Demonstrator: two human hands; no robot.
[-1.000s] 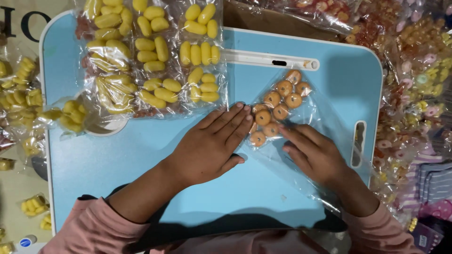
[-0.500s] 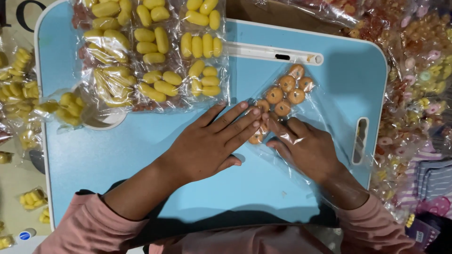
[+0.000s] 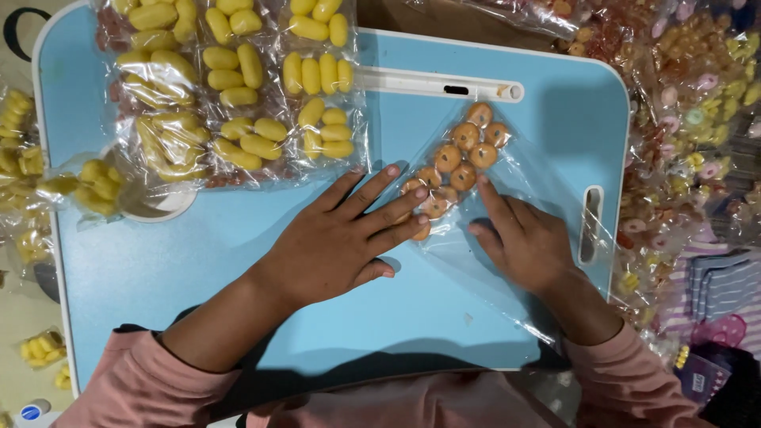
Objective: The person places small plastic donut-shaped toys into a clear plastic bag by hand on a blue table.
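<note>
Head view looks straight down: left hand lies flat and open, palm down, its fingertips pressing on the lower end of a clear plastic bag of small round orange candies. Right hand also rests open on the bag, fingers spread toward the candies. Bag lies on a light blue table. Packets of yellow oval candies sit at the far left edge, and loose wrapped sweets crowd the right.

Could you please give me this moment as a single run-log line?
left hand: flat on clear plastic bag of round orange candies | right hand: pressing bag | surface: light-blue plastic tray table | beside: packets of yellow oval candies
</note>
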